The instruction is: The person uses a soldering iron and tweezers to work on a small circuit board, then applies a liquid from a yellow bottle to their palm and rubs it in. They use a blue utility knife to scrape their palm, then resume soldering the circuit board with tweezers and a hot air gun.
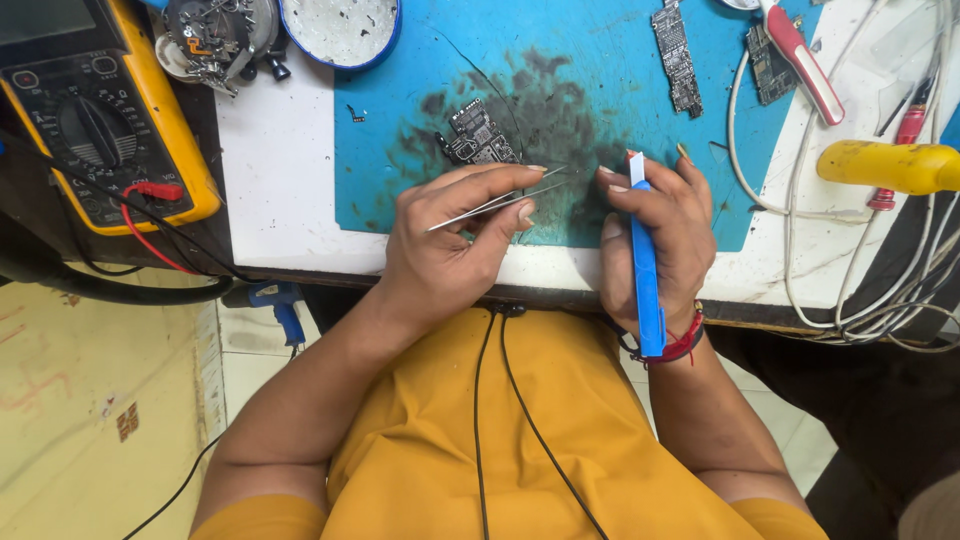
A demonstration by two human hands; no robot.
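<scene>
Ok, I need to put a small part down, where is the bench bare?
Bare white bench top lies between the yellow multimeter and the blue mat. The mat's upper middle, left of the long circuit board, is open too. The right edge is crowded with white cables and a yellow handle.

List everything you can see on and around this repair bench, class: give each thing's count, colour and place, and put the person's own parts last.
Work mat: one, blue with dark stains, middle of the bench.
Circuit boards: three, dark; one by the tweezers' tips, two at the mat's top right.
Multimeter: one, yellow and black, top left, red lead plugged in.
Round tin: one, blue rim, top centre.
Yellow handle: one, right edge, among white cables.
Red-handled tool: one, top right.
Tweezers: one, silver, pinched in the left hand's fingers.
Pry tool: one, blue, in the right hand.
Left hand: over the mat's lower edge.
Right hand: beside it, red wristband.
</scene>
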